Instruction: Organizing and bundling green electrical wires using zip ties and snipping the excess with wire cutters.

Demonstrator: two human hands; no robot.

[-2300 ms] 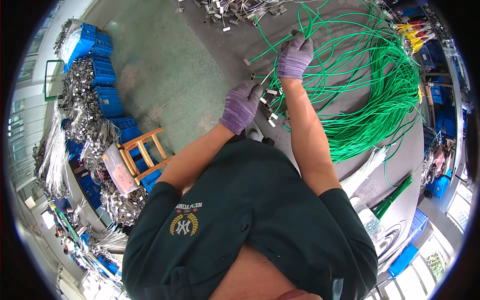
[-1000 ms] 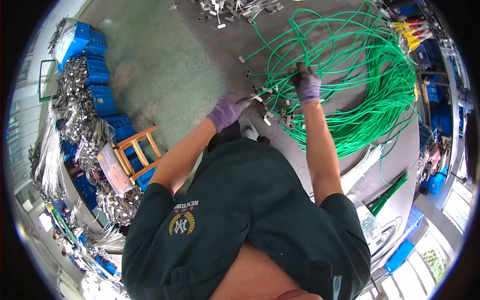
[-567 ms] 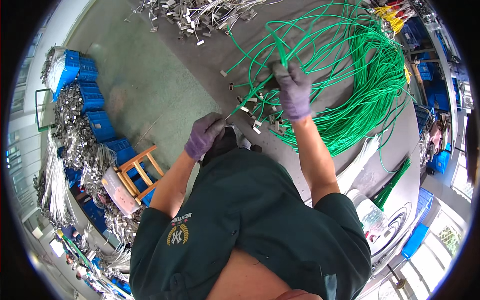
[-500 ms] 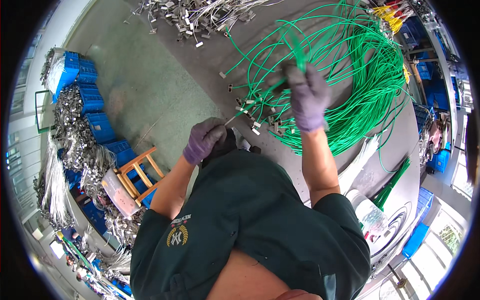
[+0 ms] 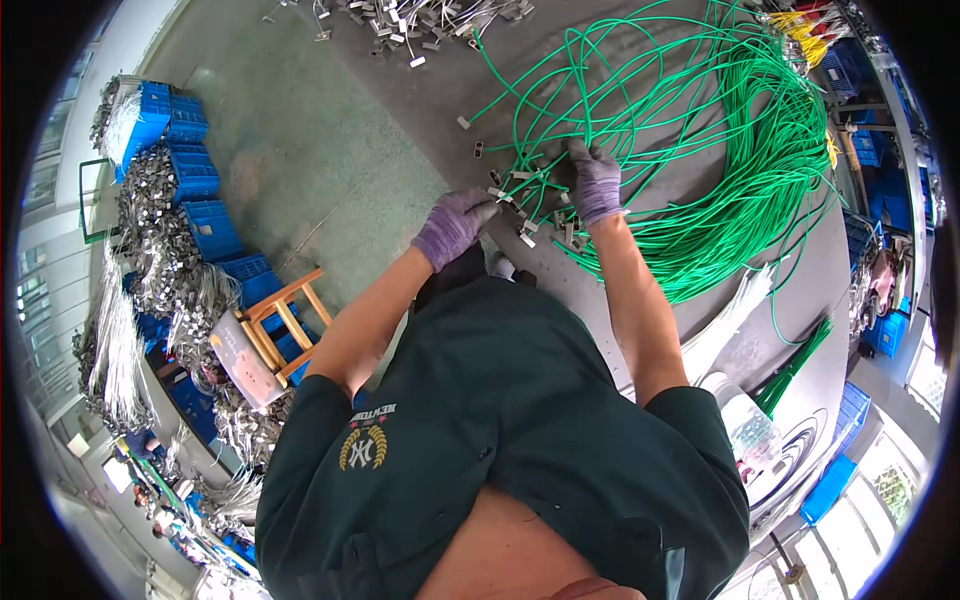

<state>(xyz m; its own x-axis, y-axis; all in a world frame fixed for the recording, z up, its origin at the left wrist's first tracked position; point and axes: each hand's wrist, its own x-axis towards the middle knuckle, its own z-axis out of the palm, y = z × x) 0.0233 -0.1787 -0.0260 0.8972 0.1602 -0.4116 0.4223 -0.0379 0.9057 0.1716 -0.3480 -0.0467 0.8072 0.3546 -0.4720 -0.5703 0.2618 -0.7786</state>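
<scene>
In the head view, both hands wear purple gloves and work at the near edge of a big tangle of green cables spread over the grey counter. The left hand is curled, fingers bent in around the metal-tipped ends of a few cables; how tight the grip is cannot be told. The right hand lies just beside it, fingers closed down on a small bunch of the same green strands.

The strands between the hands run roughly left to right, their metal ends pointing toward the left hand, while the main coil loops away toward the far right of the counter. More loose metal connectors lie at the counter's far edge. On the floor to the left stand blue crates heaped with silvery parts, and a small wooden stool.
</scene>
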